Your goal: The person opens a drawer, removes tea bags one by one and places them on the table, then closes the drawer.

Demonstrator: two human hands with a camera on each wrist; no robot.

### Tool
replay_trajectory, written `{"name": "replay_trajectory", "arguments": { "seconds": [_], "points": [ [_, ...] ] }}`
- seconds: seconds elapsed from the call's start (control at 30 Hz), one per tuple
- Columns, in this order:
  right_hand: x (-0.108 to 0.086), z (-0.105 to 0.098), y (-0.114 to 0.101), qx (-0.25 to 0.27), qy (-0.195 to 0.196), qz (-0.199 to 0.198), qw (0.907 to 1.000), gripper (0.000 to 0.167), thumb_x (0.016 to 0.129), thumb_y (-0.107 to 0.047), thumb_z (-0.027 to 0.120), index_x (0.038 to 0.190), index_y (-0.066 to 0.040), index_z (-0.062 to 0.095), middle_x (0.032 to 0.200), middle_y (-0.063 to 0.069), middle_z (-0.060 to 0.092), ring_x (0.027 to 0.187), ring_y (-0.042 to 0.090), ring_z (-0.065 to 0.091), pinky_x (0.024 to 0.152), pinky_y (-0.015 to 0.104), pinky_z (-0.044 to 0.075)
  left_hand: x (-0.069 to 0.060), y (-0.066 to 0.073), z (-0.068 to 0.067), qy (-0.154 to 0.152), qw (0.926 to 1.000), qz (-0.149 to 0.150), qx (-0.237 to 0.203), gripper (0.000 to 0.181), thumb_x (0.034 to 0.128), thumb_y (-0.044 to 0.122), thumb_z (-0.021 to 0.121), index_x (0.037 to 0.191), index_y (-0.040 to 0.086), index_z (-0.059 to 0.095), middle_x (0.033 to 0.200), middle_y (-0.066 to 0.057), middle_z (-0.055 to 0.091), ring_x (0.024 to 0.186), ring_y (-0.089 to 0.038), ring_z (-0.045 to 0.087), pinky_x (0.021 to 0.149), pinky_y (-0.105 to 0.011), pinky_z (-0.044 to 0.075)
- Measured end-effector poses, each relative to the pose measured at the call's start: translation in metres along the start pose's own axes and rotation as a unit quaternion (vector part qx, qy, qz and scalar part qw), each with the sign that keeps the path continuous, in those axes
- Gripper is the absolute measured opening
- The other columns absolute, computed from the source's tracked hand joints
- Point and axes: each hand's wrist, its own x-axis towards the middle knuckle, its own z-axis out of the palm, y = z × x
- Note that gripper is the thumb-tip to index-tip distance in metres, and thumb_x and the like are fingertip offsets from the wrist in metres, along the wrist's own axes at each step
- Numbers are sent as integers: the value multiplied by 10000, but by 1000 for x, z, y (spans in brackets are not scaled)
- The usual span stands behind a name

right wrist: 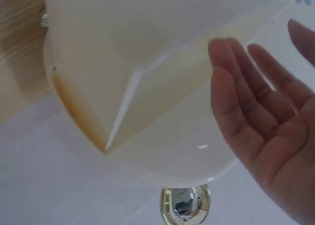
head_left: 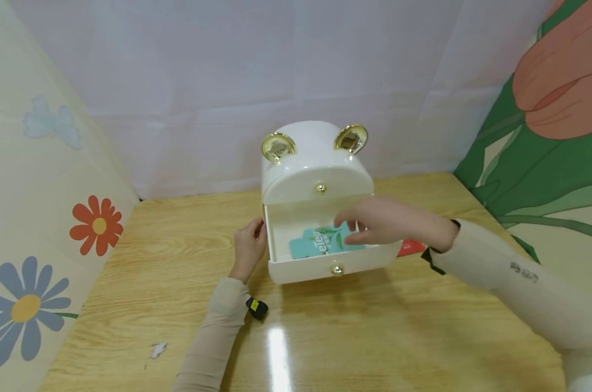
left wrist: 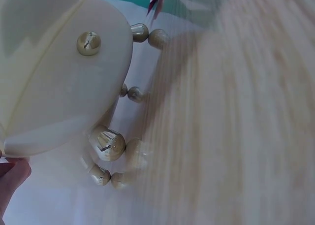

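Observation:
A white storage box point(head_left: 312, 142) with two gold ears stands on the wooden table, its lower drawer point(head_left: 301, 270) pulled out. Inside the drawer lie teal packets point(head_left: 319, 243) with white lettering and a leaf print. My left hand point(head_left: 249, 246) holds the box's left side near the drawer; some of its fingertips are hidden there. In the left wrist view only a bit of its fingers point(left wrist: 15, 177) shows, at the white edge. Over the drawer hovers my right hand point(head_left: 381, 220), fingers loosely bent and apart. The right wrist view shows nothing in that hand point(right wrist: 268, 116).
A red item point(head_left: 411, 247) lies to the right of the drawer, partly hidden by the right arm. A small white scrap point(head_left: 158, 350) is on the table point(head_left: 129, 305) at front left. Behind the box hangs a pale cloth point(head_left: 203, 98); painted panels stand on both sides.

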Motion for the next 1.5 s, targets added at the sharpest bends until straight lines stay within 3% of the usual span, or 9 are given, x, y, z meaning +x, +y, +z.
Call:
{"name": "replay_trajectory", "arguments": {
  "seconds": [0.17,0.4,0.63,0.8,0.97,1.13,1.33,1.5],
  "points": [
    [20,7,14,-159,-974,-268,9948,293,815,-142,665,1076,-17,616,792,5,583,660,96,507,629,271,457,0,1,0,4,10000,2,-20,76,755,-97,616,824,-109,644,674,-171,650,531,-239,611,473,-297,519],
    [38,20,22,-460,-1077,-631,9911,429,738,-150,735,1106,14,588,1021,109,602,894,233,556,790,360,478,0,1,1,-3,10000,8,23,83,749,-109,618,828,-108,647,674,-169,652,530,-238,612,477,-278,518],
    [47,24,19,-771,-1259,-83,9890,714,733,-302,752,1305,-3,447,1248,198,493,1100,325,494,946,449,403,0,0,1,-38,10000,54,26,86,757,-92,621,837,-108,647,681,-177,651,533,-239,607,473,-292,516],
    [51,27,17,-846,-1532,272,9842,796,740,-343,744,1367,-26,372,1298,217,444,1140,343,466,967,465,382,-1,2,1,-76,10000,36,12,83,759,-96,621,836,-113,645,678,-180,649,527,-235,603,463,-292,513],
    [54,38,23,-1185,-1340,157,9837,752,703,-337,774,1288,2,444,1113,164,534,964,279,541,869,415,455,-2,2,0,-97,9999,3,57,79,757,-101,621,832,-109,645,679,-175,650,535,-237,609,471,-272,516],
    [55,47,27,-1411,-1045,23,9845,678,659,-340,796,1154,16,499,927,99,517,783,214,513,733,380,476,-2,2,0,-111,9999,-21,62,75,758,-97,623,830,-108,644,677,-174,649,539,-238,611,476,-267,517],
    [56,48,28,-1413,-1000,189,9847,691,655,-337,800,1148,42,499,1051,155,517,910,272,531,854,412,459,-1,2,-1,-90,9999,6,85,63,765,-88,620,821,-101,644,664,-167,644,528,-234,602,470,-295,514],
    [59,45,26,-1317,-921,356,9864,633,614,-325,829,1045,-4,495,950,100,548,852,256,551,796,406,480,0,1,-1,-106,9998,48,157,60,777,-78,613,827,-91,644,666,-157,642,523,-222,589,466,-302,503]
  ]
}}
